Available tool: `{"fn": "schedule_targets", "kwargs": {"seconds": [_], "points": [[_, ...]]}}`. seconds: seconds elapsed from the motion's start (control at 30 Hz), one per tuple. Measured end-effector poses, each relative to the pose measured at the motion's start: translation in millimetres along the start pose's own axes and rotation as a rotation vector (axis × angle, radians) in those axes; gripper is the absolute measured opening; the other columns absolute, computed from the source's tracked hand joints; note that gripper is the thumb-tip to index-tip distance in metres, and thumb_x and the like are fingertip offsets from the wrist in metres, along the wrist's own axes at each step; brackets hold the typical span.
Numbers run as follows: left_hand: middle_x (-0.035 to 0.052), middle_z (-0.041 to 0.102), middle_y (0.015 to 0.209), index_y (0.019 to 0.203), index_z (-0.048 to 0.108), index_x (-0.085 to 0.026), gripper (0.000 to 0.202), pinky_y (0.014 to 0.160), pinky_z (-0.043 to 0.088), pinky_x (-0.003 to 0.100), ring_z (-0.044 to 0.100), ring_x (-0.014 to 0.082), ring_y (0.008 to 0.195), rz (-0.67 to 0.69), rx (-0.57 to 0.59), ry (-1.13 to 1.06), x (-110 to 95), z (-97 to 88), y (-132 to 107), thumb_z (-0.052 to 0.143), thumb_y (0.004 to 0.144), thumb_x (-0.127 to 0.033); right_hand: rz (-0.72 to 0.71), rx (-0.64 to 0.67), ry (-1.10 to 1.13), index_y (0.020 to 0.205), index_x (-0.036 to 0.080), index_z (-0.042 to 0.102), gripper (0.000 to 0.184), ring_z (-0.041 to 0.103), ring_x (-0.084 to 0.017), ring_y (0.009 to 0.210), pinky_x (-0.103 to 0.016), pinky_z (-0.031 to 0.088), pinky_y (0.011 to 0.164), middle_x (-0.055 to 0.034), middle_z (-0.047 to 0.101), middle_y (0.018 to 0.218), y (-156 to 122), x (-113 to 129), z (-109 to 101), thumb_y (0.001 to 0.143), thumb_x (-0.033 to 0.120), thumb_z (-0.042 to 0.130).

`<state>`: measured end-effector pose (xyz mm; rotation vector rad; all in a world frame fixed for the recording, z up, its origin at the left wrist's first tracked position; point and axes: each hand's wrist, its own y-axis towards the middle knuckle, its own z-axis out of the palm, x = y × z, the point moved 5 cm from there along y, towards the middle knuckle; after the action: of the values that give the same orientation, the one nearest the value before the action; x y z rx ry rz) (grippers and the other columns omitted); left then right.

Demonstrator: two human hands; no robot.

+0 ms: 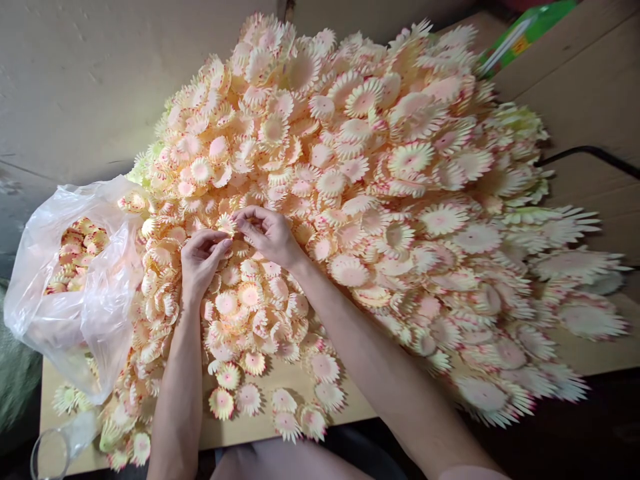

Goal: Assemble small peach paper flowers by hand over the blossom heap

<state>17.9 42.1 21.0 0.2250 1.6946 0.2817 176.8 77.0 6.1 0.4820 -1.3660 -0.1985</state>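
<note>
My left hand (pixel 201 259) and my right hand (pixel 266 233) meet above the heap at the left middle of the head view. Between their fingertips is a small cream artificial flower petal piece (pixel 227 225) with a fringed edge. Both hands pinch it, thumbs against fingers; part of it is hidden by the fingers. Around and under them lies a large heap of similar petal pieces (pixel 331 183), cream to pale pink, some with dark pink tips and a small centre hole.
To the left a translucent plastic bag (pixel 110 320) holds stacked petal pieces (pixel 83 250). A clear cup (pixel 53 453) lies at the table's (pixel 350 410) lower left corner. A green packet (pixel 530 33) and a black cable (pixel 590 152) are at the right. A wall (pixel 75 87) stands behind.
</note>
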Motion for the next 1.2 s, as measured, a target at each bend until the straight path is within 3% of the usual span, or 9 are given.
{"fn": "schedule_targets", "kwargs": {"seconds": [0.13, 0.3, 0.43, 0.67, 0.8, 1.0, 1.1, 1.2], "points": [[0.0060, 0.063, 0.088, 0.093, 0.078, -0.018, 0.023, 0.060, 0.046, 0.019, 0.056, 0.0083, 0.069, 0.028, 0.004, 0.063, -4.0, 0.7, -0.1, 0.080, 0.077, -0.034, 0.013, 0.020, -0.027, 0.092, 0.016, 0.066, 0.045, 0.064, -0.015, 0.089, -0.026, 0.054, 0.081, -0.0062, 0.068, 0.095, -1.0, -2.5, 0.6, 0.082, 0.060, 0.068], [0.0063, 0.063, 0.090, 0.097, 0.078, -0.020, 0.027, 0.061, 0.045, 0.020, 0.055, 0.0093, 0.070, 0.052, 0.024, 0.062, -3.1, -0.1, 0.3, 0.080, 0.077, -0.037, -0.052, 0.048, -0.012, 0.093, 0.017, 0.067, 0.051, 0.064, -0.016, 0.091, -0.025, 0.055, 0.076, -0.0082, 0.066, 0.104, -1.3, 0.7, 3.8, 0.065, 0.055, 0.084], [0.0057, 0.061, 0.090, 0.099, 0.077, -0.021, 0.023, 0.060, 0.043, 0.021, 0.052, 0.0092, 0.069, 0.024, 0.045, 0.074, -1.1, 0.6, -1.5, 0.075, 0.082, -0.038, -0.059, -0.035, -0.070, 0.075, 0.016, 0.065, 0.042, 0.065, -0.017, 0.090, -0.028, 0.055, 0.077, -0.0093, 0.067, 0.101, -0.3, 2.1, 0.6, 0.072, 0.056, 0.079], [-0.0027, 0.039, 0.069, 0.108, 0.067, -0.025, 0.031, 0.057, 0.035, 0.021, 0.037, 0.0089, 0.061, -0.055, 0.075, 0.010, -3.1, 4.8, -2.9, 0.076, 0.080, -0.033, -0.031, -0.125, -0.136, 0.072, 0.016, 0.053, 0.044, 0.065, -0.014, 0.075, -0.026, 0.053, 0.069, -0.0082, 0.069, 0.094, -3.4, -4.1, -1.7, 0.082, 0.056, 0.069], [-0.0032, 0.041, 0.071, 0.107, 0.062, -0.024, 0.032, 0.060, 0.036, 0.019, 0.040, 0.0082, 0.063, -0.107, 0.093, -0.064, -0.4, 2.9, -3.2, 0.076, 0.077, -0.024, -0.059, -0.127, -0.168, 0.072, 0.018, 0.047, 0.044, 0.063, -0.013, 0.068, -0.026, 0.051, 0.061, -0.0051, 0.064, 0.081, -2.3, -5.5, -2.5, 0.087, 0.056, 0.063], [-0.0032, 0.045, 0.072, 0.096, 0.064, -0.019, 0.033, 0.052, 0.036, 0.016, 0.041, 0.0053, 0.058, -0.103, -0.030, -0.151, -1.5, -9.0, -4.4, 0.079, 0.067, -0.020, 0.046, -0.408, 0.018, 0.081, 0.022, 0.041, 0.045, 0.061, -0.013, 0.052, -0.024, 0.049, 0.047, 0.0037, 0.050, 0.061, -0.2, -11.2, -39.4, 0.085, 0.061, 0.064], [-0.0031, 0.050, 0.077, 0.099, 0.063, -0.020, 0.035, 0.051, 0.038, 0.015, 0.044, 0.0038, 0.056, -0.094, -0.040, -0.137, -1.7, -8.3, -4.7, 0.082, 0.070, -0.025, 0.075, -0.253, 0.014, 0.079, 0.019, 0.050, 0.046, 0.065, -0.014, 0.060, -0.027, 0.054, 0.057, -0.0006, 0.060, 0.067, 1.7, -11.3, -33.0, 0.075, 0.056, 0.076], [-0.0011, 0.057, 0.082, 0.101, 0.065, -0.020, 0.033, 0.053, 0.043, 0.014, 0.051, 0.0039, 0.059, -0.059, -0.028, -0.100, -2.4, -5.8, -4.0, 0.081, 0.074, -0.030, 0.060, -0.217, -0.005, 0.084, 0.017, 0.059, 0.045, 0.064, -0.013, 0.068, -0.025, 0.054, 0.062, -0.0036, 0.066, 0.078, 1.6, -7.7, -25.7, 0.071, 0.054, 0.080]]}}
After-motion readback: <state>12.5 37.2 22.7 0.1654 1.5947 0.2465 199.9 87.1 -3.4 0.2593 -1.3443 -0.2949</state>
